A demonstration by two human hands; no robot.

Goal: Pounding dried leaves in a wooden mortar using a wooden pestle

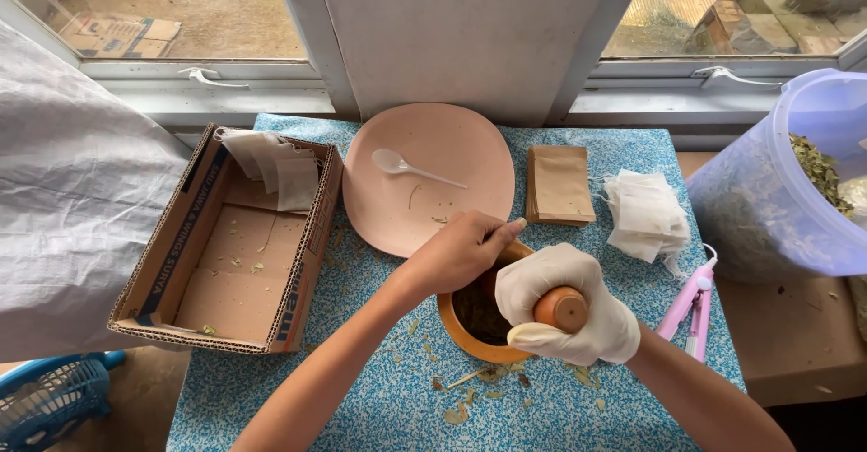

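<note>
An orange-brown mortar [462, 339] stands on the blue patterned tablecloth [379, 398], with dark crushed leaves inside. My left hand [461, 251], bare, grips the mortar's far rim. My right hand [564, 312], in a white glove, is closed around the orange wooden pestle [560, 308], whose round top shows between the fingers. The pestle stands in the mortar; its lower end is hidden.
A pink plate [442, 149] with a white plastic spoon [406, 167] lies behind the mortar. An open cardboard box [230, 276] holding white filter bags sits at left. Brown paper sachets [558, 184], a pile of white bags [646, 213], a pink sealer tool [691, 303] and a translucent tub of dried leaves [777, 181] are at right.
</note>
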